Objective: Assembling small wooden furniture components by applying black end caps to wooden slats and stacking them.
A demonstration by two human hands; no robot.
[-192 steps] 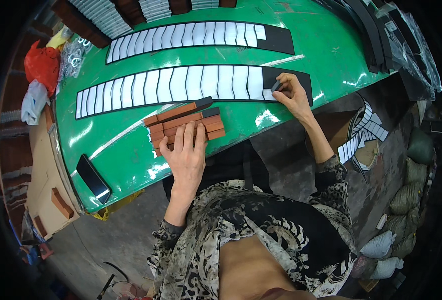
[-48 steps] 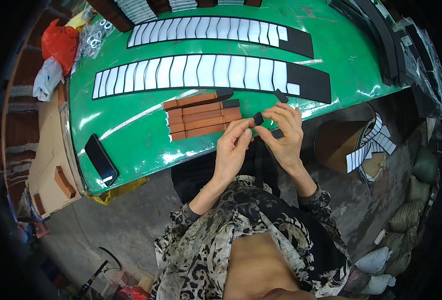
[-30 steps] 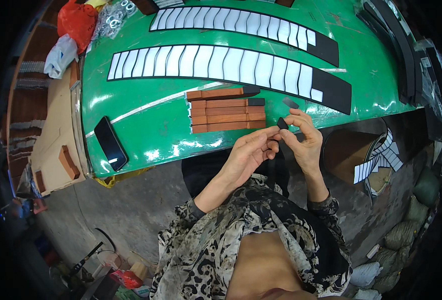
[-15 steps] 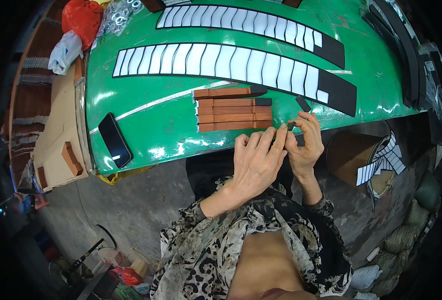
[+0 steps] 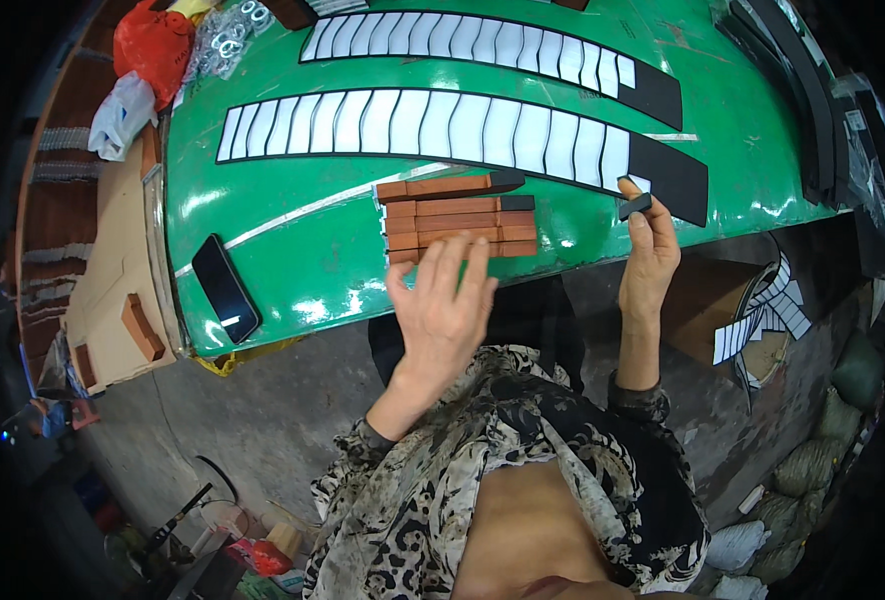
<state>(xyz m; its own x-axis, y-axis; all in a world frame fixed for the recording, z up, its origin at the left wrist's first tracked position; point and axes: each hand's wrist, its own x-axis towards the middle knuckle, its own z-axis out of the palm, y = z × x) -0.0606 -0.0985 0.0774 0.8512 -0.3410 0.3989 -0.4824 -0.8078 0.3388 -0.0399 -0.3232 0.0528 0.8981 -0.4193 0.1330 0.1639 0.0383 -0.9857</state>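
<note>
My left hand (image 5: 443, 308) reaches over the near edge of a group of reddish-brown wooden blocks (image 5: 453, 222), its fingers apart and slightly blurred. The fingertips are at the nearest block; whether they press on it I cannot tell. One block at the back lies a little askew, and black pieces cover the right ends of two blocks. Between thumb and fingers, my right hand (image 5: 651, 245) pinches a small black pad (image 5: 636, 206). It is just in front of a long black strip (image 5: 668, 178) faced with white wavy-edged pieces, bare black at its right end.
A second such strip (image 5: 483, 40) lies farther back on the green table (image 5: 313, 260). A phone (image 5: 227, 288) rests at the left, beside cardboard (image 5: 113, 260). Bags (image 5: 153, 50) sit at the back left. Right of the table edge stands a brown bin (image 5: 703, 300) with white-and-black offcuts.
My hands have moved apart, the left one going left to the wooden blocks. The right hand has moved right and taken up the black pad that lay loose on the table.
</note>
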